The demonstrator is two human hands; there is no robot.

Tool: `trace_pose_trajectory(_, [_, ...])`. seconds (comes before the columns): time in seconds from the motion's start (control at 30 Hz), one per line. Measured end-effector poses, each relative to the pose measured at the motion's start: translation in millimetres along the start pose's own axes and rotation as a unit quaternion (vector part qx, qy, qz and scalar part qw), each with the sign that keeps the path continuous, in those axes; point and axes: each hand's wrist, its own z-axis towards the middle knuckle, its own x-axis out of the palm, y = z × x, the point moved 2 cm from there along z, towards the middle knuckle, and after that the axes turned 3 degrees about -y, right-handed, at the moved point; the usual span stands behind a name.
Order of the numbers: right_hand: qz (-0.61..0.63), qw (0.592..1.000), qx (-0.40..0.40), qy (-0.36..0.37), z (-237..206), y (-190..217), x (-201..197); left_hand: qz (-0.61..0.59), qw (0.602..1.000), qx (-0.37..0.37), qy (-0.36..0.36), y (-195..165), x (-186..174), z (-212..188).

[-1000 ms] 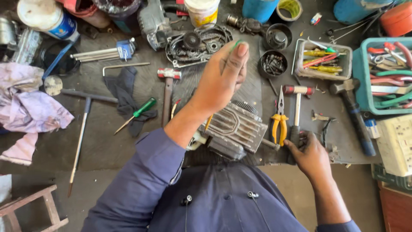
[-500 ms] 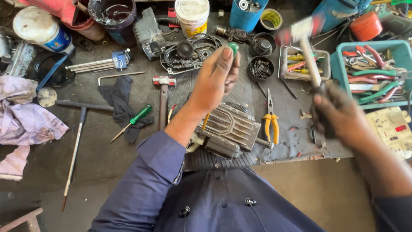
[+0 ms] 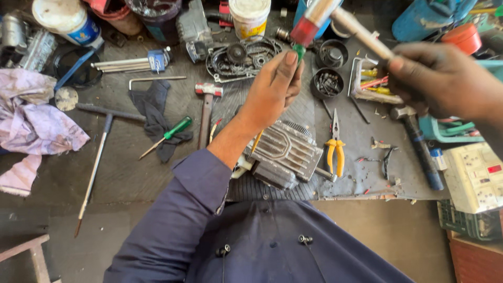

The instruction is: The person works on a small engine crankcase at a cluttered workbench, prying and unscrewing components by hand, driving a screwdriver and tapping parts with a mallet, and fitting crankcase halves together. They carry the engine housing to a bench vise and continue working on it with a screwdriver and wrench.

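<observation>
Left hand [image 3: 270,91] gripping green-handled screwdriver [image 3: 298,51] upright over ribbed grey metal casing [image 3: 285,152], fingers wrapping tight; right hand [image 3: 445,78] clenching wooden-handled hammer [image 3: 335,18] high, far-centre. Casing likely heavy, rigid; screwdriver handle perhaps slippery.

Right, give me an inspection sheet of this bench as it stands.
Surface: dark mat, grimy, scattered with small bits.
Job's things: ribbed metal casing near the bench edge; green-handled tool upright over it; hammer raised above.
Clutter: pliers, second hammer, green screwdriver, bowl of screws, rags, tubs.
Grips: left hand holds the green-handled tool; right hand holds the hammer's handle.
Cables: nothing seen.
Surroundings: parts trays to the right, floor below.
</observation>
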Motion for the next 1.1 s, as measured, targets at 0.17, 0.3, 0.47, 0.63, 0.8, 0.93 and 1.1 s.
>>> trace_pose_trajectory(0.17, [0.044,0.998,0.025,-0.03,9.4,-8.5,0.0,0.009,1.0,0.009,0.003,2.8,-1.4,0.8])
trace_pose_trajectory(0.3, [0.11,0.994,-0.002,-0.015,9.5,-13.9,-1.9,0.024,1.0,0.009,0.003,5.1,-2.1,1.8])
trace_pose_trajectory(0.47, [0.023,0.997,0.047,-0.057,13.5,-14.2,-14.1,0.012,1.0,0.008,0.015,4.3,0.8,1.4])
trace_pose_trajectory(0.63, [0.044,0.997,-0.008,-0.058,19.8,-3.7,-8.6,0.033,0.999,0.004,-0.004,-1.4,2.6,-0.1])
trace_pose_trajectory(0.8, [0.095,0.992,-0.032,-0.075,7.5,4.3,2.7,0.02,1.0,0.011,-0.002,2.9,-2.1,-1.5])
trace_pose_trajectory(0.93, [0.003,1.0,-0.003,0.025,13.1,4.4,-0.6,0.03,0.999,-0.01,0.004,16.6,-11.2,3.9])
trace_pose_trajectory(1.1, [-0.068,0.992,0.101,-0.026,20.3,-17.2,-9.4,0.016,0.997,-0.073,-0.029,34.9,-16.6,18.1])
